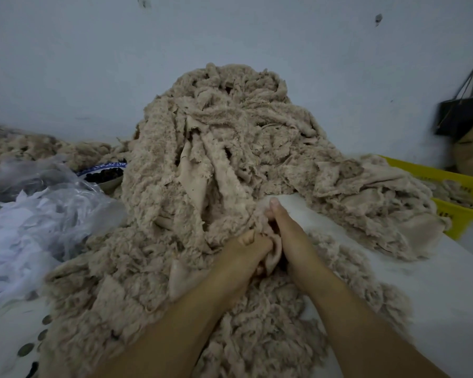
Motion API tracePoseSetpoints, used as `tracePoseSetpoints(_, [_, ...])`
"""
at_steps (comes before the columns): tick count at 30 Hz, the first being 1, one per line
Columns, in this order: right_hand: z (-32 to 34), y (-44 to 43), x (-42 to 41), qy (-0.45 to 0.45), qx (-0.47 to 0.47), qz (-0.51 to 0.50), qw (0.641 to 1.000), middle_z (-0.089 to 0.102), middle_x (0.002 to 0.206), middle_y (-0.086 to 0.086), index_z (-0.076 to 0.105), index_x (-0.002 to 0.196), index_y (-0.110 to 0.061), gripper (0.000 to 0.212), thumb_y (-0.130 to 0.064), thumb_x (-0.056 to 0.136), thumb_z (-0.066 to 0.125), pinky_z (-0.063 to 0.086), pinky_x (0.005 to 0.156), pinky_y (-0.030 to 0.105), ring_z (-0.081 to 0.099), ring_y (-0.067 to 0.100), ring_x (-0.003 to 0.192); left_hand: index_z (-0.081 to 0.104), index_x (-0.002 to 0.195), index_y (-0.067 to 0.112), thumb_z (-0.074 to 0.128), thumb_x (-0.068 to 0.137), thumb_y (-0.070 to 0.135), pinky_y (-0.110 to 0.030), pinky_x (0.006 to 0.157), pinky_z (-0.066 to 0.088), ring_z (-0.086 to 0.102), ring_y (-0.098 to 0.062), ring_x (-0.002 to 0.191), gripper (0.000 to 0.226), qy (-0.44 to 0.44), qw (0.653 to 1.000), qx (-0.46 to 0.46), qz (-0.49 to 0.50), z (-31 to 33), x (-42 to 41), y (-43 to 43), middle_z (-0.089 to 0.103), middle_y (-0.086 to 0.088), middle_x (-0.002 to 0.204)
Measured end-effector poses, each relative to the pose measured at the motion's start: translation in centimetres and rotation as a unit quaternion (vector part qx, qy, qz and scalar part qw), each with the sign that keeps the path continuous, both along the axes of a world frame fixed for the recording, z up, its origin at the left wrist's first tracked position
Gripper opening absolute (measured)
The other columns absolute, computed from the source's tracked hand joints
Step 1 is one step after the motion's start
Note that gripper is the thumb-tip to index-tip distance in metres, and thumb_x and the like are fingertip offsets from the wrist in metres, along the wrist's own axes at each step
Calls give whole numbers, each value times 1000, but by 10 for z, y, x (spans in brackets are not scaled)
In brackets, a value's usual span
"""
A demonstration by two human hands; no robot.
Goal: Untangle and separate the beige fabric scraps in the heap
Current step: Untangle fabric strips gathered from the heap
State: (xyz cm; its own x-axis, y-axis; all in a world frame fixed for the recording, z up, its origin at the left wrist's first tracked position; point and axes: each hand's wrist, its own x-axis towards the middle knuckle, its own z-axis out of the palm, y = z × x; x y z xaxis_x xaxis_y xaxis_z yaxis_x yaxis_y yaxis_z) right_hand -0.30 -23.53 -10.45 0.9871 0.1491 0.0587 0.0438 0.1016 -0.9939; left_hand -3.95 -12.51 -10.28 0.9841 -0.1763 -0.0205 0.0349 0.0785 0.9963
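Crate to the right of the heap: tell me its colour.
The crate is yellow, clearest in the head view.

The left hand [247, 251] and right hand [291, 238] hide their fingertips inside the beige scraps [216, 148], and at 3 o'clock the yellow crate [460, 218] runs off-frame, half buried.

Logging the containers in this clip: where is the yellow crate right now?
Head view, far right: the yellow crate stands beside the beige fabric heap, whose right end overlaps it, below the black bag on the wall.
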Motion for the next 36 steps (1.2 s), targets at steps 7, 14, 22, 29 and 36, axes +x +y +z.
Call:
tracePoseSetpoints(7, [-4, 4, -1, -75, -142, -8, 987, 50, 47, -10, 48, 65, -30, 37, -46, 98, 53, 41, 55, 22, 49, 4, 47, 56, 54, 21, 60, 93, 28, -24, 52, 42, 51, -16, 53, 40, -48, 996, 15, 72, -8, 8, 9, 59, -12, 61])
tracePoseSetpoints(14, [3, 11, -11, -200, -229, -81, 949, 61, 67, -5, 58, 72, -24, 39, -45, 102, 44, 42, 56, 17, 55, 3, 61, 59, 68, 16, 54, 101, 38, -25, 46, 35, 42, -14, 44, 40, 36, 992, -66, 99, -4, 23, 16, 47, -4, 52])
tracePoseSetpoints(22, [-1, 16, -11, -158, -263, 57, 950, 42, 49, -16, 38, 60, -27, 45, -37, 101, 52, 29, 46, 13, 38, 1, 46, 57, 63, 15, 51, 101, 27, -23, 55, 39, 35, -9, 41, 40, 99, 924, -358, 94, 3, 33, 46, 33, 3, 43])
tracePoseSetpoints(29, [9, -4, -1, -26, -57, -153, 986, 56, 72, 21, 58, 80, -1, 41, -37, 97, 52, 31, 69, 25, 55, 25, 61, 54, 84, 14, 41, 106, 34, -13, 40, 34, 43, -3, 41, 33, 85, 846, -481, 212, 6, 46, 73, 53, 2, 60])
tracePoseSetpoints(36, [10, -13, 7, 72, 110, -275, 953, 62, 63, 7, 61, 73, -12, 27, -27, 95, 56, 50, 50, 29, 59, 22, 56, 54, 117, 17, 44, 106, 26, -20, 57, 58, 69, -16, 85, 17, 61, 777, -544, 310, 7, 46, 78, 63, -6, 111])
